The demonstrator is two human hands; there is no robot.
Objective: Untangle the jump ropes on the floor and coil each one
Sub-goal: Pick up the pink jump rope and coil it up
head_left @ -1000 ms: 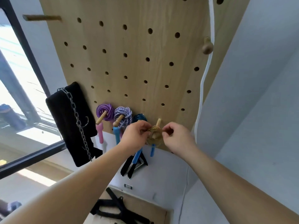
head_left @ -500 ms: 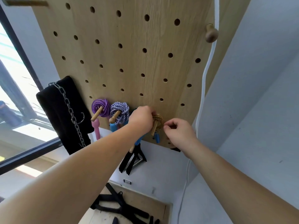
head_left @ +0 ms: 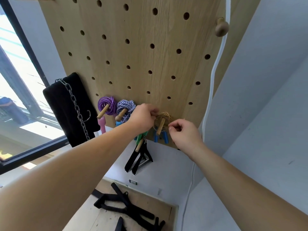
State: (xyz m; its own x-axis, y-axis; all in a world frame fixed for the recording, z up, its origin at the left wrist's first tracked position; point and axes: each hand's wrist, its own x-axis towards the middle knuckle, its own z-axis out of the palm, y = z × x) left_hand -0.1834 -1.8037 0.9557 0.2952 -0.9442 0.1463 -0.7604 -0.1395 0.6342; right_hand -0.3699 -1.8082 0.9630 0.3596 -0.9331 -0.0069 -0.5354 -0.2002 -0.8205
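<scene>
one tan rope coil [head_left: 166, 116]: left hand [head_left: 143, 117] pinches it; grip of right hand [head_left: 185, 132] unclear.

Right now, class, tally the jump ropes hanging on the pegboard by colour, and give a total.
Purple coil: 1
Blue-and-white braided coil: 1
Tan coil: 1
Green-handled rope, coil hidden behind the left hand: 1
Total: 4
</scene>
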